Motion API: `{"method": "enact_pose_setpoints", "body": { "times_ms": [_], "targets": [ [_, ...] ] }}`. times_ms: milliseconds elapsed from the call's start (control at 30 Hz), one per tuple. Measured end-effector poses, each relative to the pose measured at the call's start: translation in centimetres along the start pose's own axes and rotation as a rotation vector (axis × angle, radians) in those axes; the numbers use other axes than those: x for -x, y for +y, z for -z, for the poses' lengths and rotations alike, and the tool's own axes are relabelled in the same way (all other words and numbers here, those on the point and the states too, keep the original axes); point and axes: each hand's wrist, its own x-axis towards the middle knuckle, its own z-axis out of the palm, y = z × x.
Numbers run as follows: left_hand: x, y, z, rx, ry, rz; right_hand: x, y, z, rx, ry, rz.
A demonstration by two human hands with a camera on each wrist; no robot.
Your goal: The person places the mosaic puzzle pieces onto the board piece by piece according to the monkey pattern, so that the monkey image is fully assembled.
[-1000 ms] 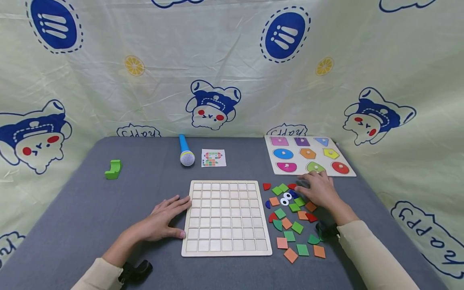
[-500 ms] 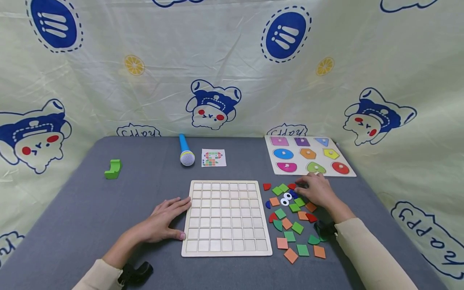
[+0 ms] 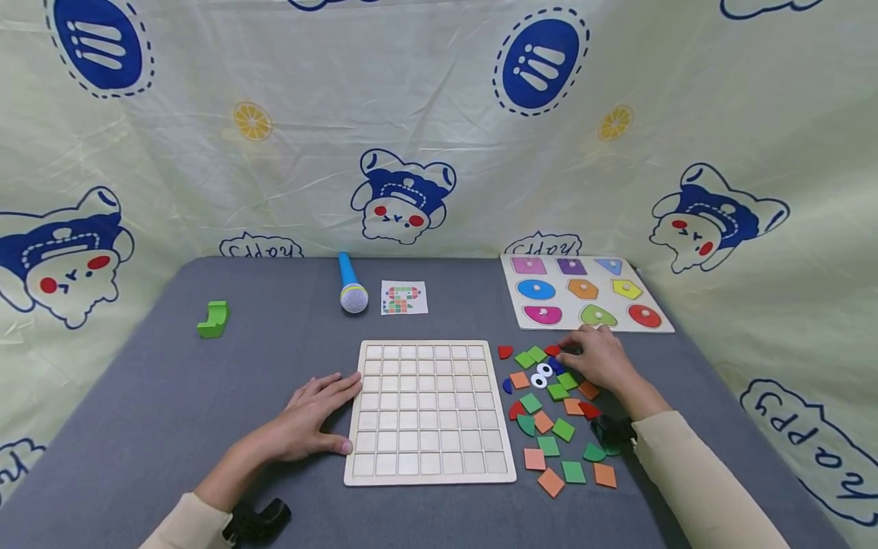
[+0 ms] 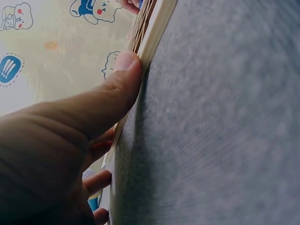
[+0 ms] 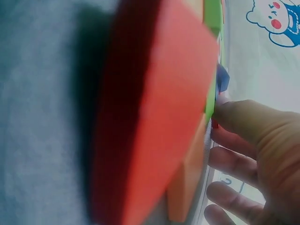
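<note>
My left hand [image 3: 309, 415] rests at the left edge of a pale wooden grid board [image 3: 428, 412]. Its thumb [image 4: 124, 68] touches the board's rim in the left wrist view, and the other fingers reach along that same side. My right hand [image 3: 604, 358] is low among the loose coloured tiles right of the board. In the right wrist view its thumb tip meets a dark blue tile [image 5: 222, 78], which looks slightly tilted; whether the fingers pinch it is hidden. A red tile [image 5: 173, 93] looms close to that camera, with an orange tile [image 5: 185, 183] behind it.
Green, orange and red tiles and two white rings [image 3: 539, 380] lie right of the board. Behind them is a shape puzzle board [image 3: 562, 316]. A small picture card [image 3: 420, 306], a blue toy microphone [image 3: 347, 273] and a green block [image 3: 214, 320] lie farther back.
My right hand has drawn slightly back toward me and its fingers have come closer together by the dark blue tile. The left hand stays against the board.
</note>
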Motion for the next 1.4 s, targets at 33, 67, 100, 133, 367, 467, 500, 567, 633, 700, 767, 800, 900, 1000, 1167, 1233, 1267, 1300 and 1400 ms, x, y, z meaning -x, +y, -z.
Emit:
{"method": "enact_pose_setpoints", "body": {
  "times_ms": [33,67,100,133,367,467,500,567,633,700,767,800,900,1000,1167,1233,1267,1300,1400],
  "targets": [
    [0.0,0.0,0.0,-0.004,0.003,-0.001,0.0,0.0,0.0,0.0,0.004,0.001],
    [0.0,0.0,-0.1,-0.007,0.006,-0.001,0.0,0.0,0.0,0.0,0.008,0.001],
    [0.0,0.0,-0.1,-0.007,0.008,0.0,0.0,-0.1,0.0,-0.001,0.012,0.001],
    [0.0,0.0,-0.1,-0.006,0.009,0.001,0.0,-0.1,0.0,-0.002,0.016,0.0],
    [0.0,0.2,0.0,-0.001,0.002,0.003,0.0,-0.2,0.0,-0.023,0.015,-0.02],
    [0.1,0.3,0.1,-0.004,0.006,-0.01,0.1,-0.3,0.1,-0.029,0.022,-0.016],
    [0.1,0.3,0.1,-0.007,0.009,-0.014,0.1,-0.3,0.2,-0.03,0.028,-0.009],
    [0.1,0.3,0.1,-0.012,0.018,-0.021,0.2,-0.6,0.4,-0.034,0.042,0.005],
    [0.2,0.3,0.0,-0.019,0.026,-0.022,0.3,-1.0,0.7,-0.038,0.055,0.015],
    [0.2,0.3,0.0,-0.02,0.035,-0.018,0.4,-1.6,1.0,-0.05,0.064,0.025],
    [0.1,0.2,-0.1,-0.022,0.045,-0.01,0.5,-2.5,1.3,-0.058,0.072,0.036],
    [0.1,0.2,-0.1,-0.025,0.052,-0.009,0.6,-3.0,1.4,-0.063,0.079,0.045],
    [-0.1,0.2,-0.2,-0.03,0.068,-0.007,0.8,-4.7,1.6,-0.072,0.102,0.083],
    [-0.2,0.1,-0.3,-0.043,0.076,-0.013,1.1,-6.5,1.5,-0.072,0.121,0.115],
    [-0.2,0.1,-0.3,-0.043,0.07,-0.016,1.4,-9.1,1.0,-0.071,0.142,0.186],
    [-0.2,0.1,-0.3,-0.041,0.066,-0.011,1.5,-10.2,0.7,-0.063,0.158,0.235],
    [-0.2,0.1,-0.3,-0.042,0.063,-0.008,1.5,-10.8,0.6,-0.059,0.165,0.265],
    [-0.2,0.1,-0.3,-0.043,0.062,-0.006,1.5,-11.3,0.4,-0.056,0.17,0.287],
    [-0.2,0.1,-0.3,-0.047,0.058,0.002,1.4,-13.1,-0.2,-0.054,0.174,0.351]
  ]
}}
